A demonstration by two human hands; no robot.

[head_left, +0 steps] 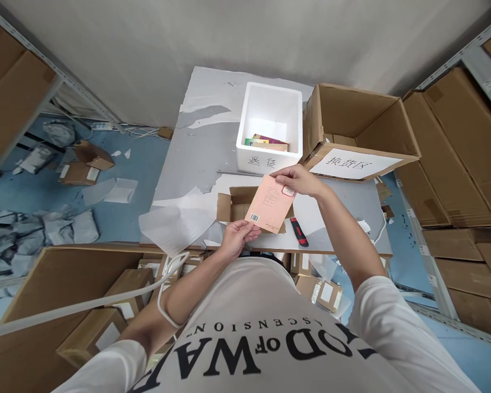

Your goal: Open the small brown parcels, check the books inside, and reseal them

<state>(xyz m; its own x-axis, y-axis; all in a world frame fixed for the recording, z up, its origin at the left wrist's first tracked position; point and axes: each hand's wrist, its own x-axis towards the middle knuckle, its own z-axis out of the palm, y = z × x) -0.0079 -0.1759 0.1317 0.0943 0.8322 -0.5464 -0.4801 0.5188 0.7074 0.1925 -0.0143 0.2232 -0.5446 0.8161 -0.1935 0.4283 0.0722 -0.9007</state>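
A thin pink book (270, 204) with a barcode and a red-edged label is held up by both hands above the table. My right hand (298, 179) pinches its top right corner, and my left hand (239, 238) grips its lower left corner. Under the book lies an open small cardboard box (225, 208), partly hidden by it. Just right of the box rests a black and red box cutter (299, 232). Behind the book stands a white foam box (249, 117) with a few books (270, 143) inside.
A large open cardboard box (364, 117) with a handwritten sign stands right of the foam box. Crumpled white packing sheet (184, 218) covers the table's left front. A pale hose (106, 301) crosses near my left arm. Packed cartons (93, 334) fill a big box at lower left.
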